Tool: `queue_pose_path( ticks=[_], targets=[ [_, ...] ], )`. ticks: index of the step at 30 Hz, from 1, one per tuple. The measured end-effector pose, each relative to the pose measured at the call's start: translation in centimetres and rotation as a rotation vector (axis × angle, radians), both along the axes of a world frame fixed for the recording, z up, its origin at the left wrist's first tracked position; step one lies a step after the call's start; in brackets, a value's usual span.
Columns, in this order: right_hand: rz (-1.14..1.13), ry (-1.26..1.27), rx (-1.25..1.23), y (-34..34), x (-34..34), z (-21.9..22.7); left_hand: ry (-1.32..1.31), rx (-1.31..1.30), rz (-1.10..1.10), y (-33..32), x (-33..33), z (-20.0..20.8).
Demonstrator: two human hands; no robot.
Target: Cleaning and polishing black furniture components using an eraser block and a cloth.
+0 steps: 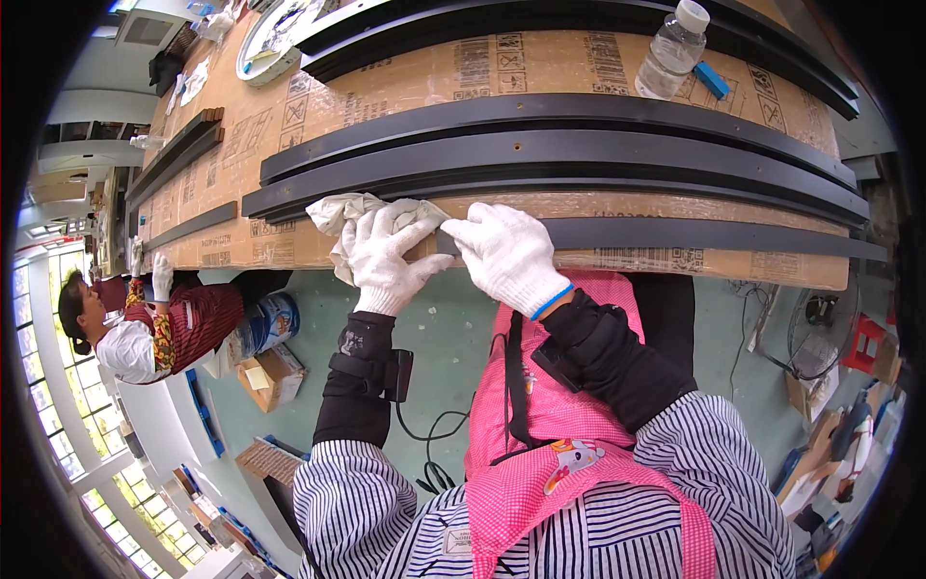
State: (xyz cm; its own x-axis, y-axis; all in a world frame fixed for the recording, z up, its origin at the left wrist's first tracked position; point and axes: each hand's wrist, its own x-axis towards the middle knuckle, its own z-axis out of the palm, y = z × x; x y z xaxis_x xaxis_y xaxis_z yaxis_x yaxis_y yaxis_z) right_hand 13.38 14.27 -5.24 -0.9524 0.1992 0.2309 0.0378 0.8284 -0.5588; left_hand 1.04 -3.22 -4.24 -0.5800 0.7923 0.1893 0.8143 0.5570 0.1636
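Both hands, left hand (384, 253) and right hand (508, 256), in white knit gloves, the right one blue-cuffed. Cloth (349, 214) off-white. Strips (579, 159) across frame centre matt black. Desk (540, 63) covered in brown printed cardboard. Apron (550, 405), lower centre, pink check; shirt (386, 511) white with dark stripes. Bottle (672, 50), upper right, clear with white cap.

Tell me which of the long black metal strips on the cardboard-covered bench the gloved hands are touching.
The nearest long black metal strip, along the bench's front edge; the left hand presses a white cloth at its end, the right hand beside it. The others lie untouched.

White knit glove on left hand (384, 256), blue-cuffed white glove on right hand (508, 256), black forearm sleeves, striped shirt, pink checked apron, black wrist device with cable
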Motion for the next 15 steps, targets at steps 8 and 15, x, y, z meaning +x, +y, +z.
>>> queue_pose_path(
  ticks=[8,15],
  targets=[
    [-0.024,-0.001,-0.011,-0.12,0.06,0.18,-0.006,-0.018,0.003,0.26,0.13,0.32],
    [-0.026,0.028,-0.036,0.1,-0.02,-0.1,-0.002,-0.004,-0.011,0.13,-0.04,0.04]
  ],
)
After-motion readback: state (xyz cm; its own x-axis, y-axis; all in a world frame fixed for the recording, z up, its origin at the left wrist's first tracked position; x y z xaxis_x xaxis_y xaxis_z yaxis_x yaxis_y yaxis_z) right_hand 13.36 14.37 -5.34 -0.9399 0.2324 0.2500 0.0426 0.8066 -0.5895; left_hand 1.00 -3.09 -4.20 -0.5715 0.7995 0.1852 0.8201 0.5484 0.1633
